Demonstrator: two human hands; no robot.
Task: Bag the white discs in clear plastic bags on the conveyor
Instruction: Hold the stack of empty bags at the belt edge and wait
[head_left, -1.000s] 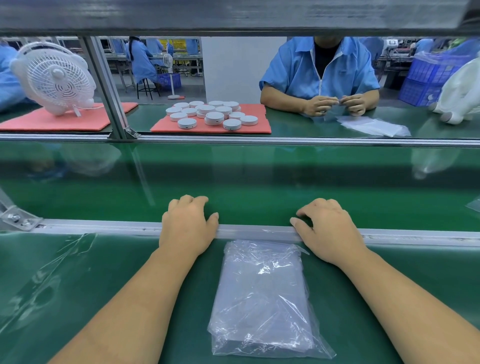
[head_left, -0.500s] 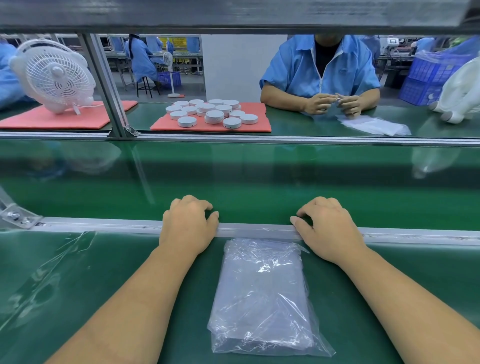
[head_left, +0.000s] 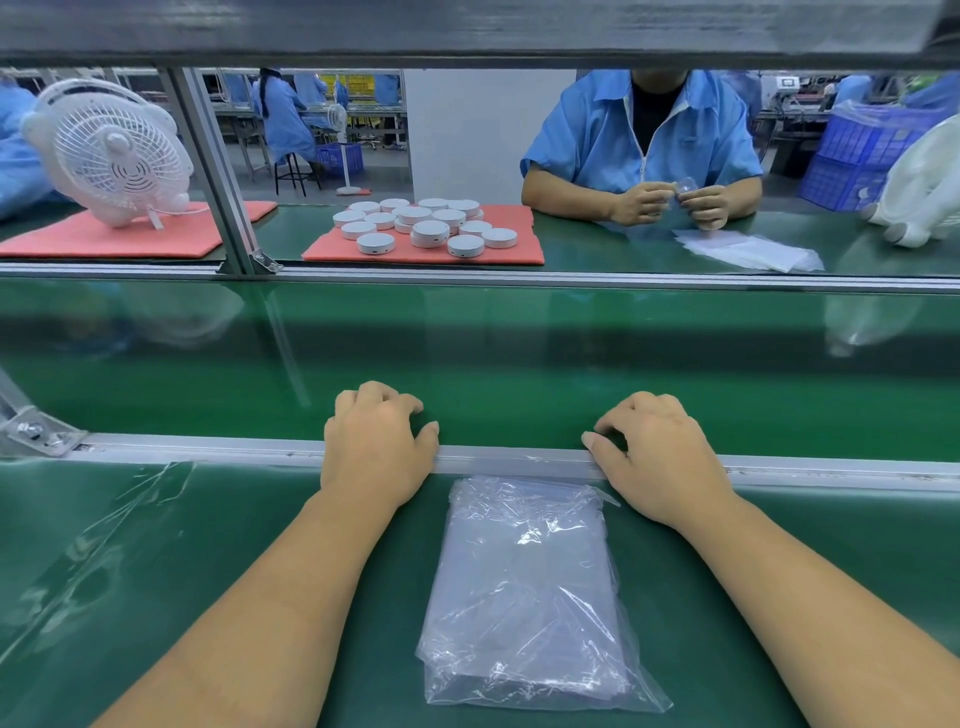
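White discs (head_left: 429, 228) lay in a loose group on a pink mat (head_left: 522, 248), far across the conveyor belt (head_left: 519, 364), well apart from the stack of clear bags (head_left: 524, 592). That stack lay on the near side of the metal rail (head_left: 208, 451), between both wrists. The left hand (head_left: 375, 447) and right hand (head_left: 658, 457) rested over the rail with fingers loosely curled, and they held nothing. To do the next step well, I judge one hand should peel only the top bag and open its mouth fully before any disc came. Beyond the mat, a worker in blue (head_left: 641, 140) handled something small.
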